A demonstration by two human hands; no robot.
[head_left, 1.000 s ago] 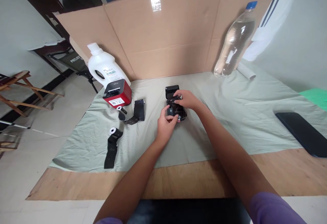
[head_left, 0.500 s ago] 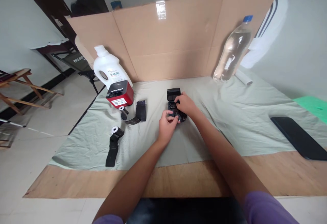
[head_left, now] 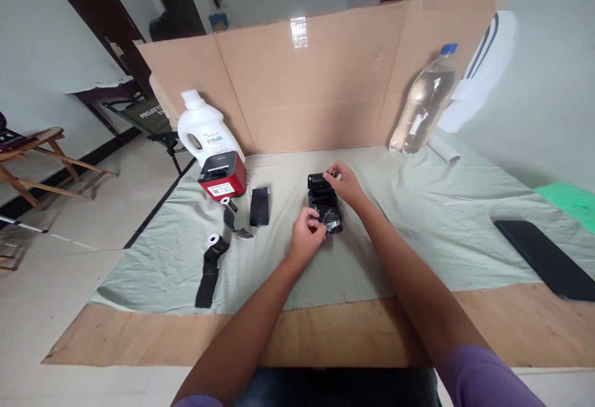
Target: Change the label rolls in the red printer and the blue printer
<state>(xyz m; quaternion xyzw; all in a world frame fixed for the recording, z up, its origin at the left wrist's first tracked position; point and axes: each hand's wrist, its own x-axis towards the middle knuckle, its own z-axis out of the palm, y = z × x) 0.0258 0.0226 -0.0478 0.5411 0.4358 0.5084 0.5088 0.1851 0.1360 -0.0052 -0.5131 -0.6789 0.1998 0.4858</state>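
Observation:
A small black device (head_left: 328, 206) with its lid (head_left: 317, 182) raised lies on the green-grey cloth (head_left: 362, 252) in front of me. The fingers of my left hand (head_left: 307, 232) are curled at the device's near left edge. My right hand (head_left: 343, 181) has its fingertips pinched on the upper right corner of the raised lid. Left of the device are a black strip (head_left: 259, 206), a black roll with a curling tail (head_left: 229, 216) and another partly unrolled black roll (head_left: 211, 261).
A red and black box-shaped device (head_left: 223, 176) stands before a white jug (head_left: 207, 128). At the back right is a clear bottle (head_left: 425, 106) beside a white tube (head_left: 444, 148). Cardboard (head_left: 307, 97) closes off the back. A dark phone-like slab (head_left: 548, 258) lies at right.
My right hand has moved from the inside of the device up to its lid. The lid is tilted differently. The whole view has shifted slightly.

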